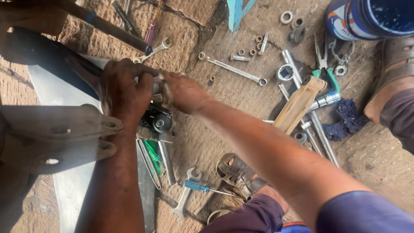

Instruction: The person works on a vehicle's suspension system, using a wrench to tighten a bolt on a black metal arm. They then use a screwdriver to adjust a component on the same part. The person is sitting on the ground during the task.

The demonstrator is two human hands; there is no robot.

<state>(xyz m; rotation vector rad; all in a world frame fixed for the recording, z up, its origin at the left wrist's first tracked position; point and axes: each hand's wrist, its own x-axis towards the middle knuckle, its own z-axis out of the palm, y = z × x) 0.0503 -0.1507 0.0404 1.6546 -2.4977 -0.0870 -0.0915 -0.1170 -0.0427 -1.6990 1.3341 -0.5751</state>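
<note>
Greasy metal part [156, 122] is gripped by your left hand [125, 92] w/ right hand [183, 91] pinching at its top, so fingers may slip & drop it onto wrenches [185, 196] below.

Two bare forearms, no gloves, no watch, no rings visible. Left hand [125, 92] and right hand [183, 91] both look grimy, greasy smudges over knuckles and fingers [144, 82]. Right arm carries a short blue-purple sleeve [366, 213], well back from the fingers, ending above the elbow. Dark maroon shorts [254, 215] over the knee. Brown strapped sandal [237, 174] on the foot below the right fingers. Left arm has no sleeve in view.
</note>
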